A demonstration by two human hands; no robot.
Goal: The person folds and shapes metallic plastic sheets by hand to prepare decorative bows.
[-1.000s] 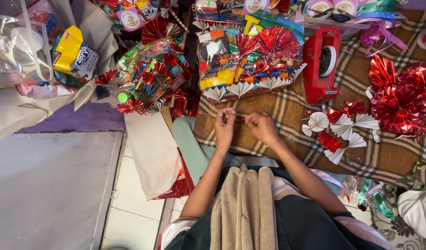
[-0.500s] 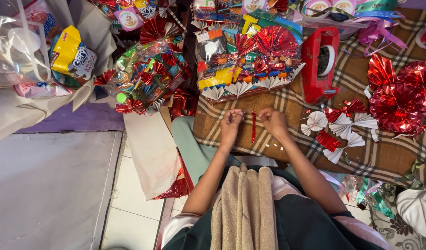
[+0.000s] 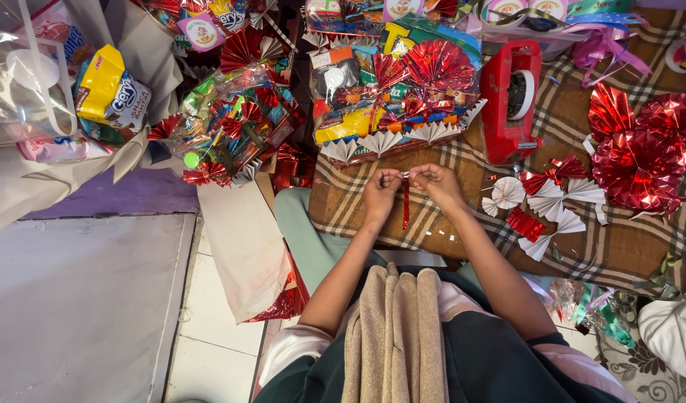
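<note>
My left hand [image 3: 379, 192] and my right hand [image 3: 435, 183] meet over a table covered with a brown checked cloth [image 3: 596, 246]. Both pinch the top of a narrow folded strip of red foil paper [image 3: 405, 203], which hangs down between them. Small white scraps [image 3: 438, 234] lie on the cloth just below the strip. A beige towel [image 3: 391, 336] lies over my lap.
A red tape dispenser [image 3: 512, 101] stands right of my hands. Red and silver pleated paper fans [image 3: 546, 200] and big red foil rosettes [image 3: 640, 145] lie further right. Decorated snack bundles [image 3: 391, 97] fill the back, with more bundles [image 3: 231, 127] and plastic bags [image 3: 29, 82] at left.
The red strip, hidden between my fingers a second ago, now hangs down full length. My hands have shifted slightly to the right, and they stay together.
</note>
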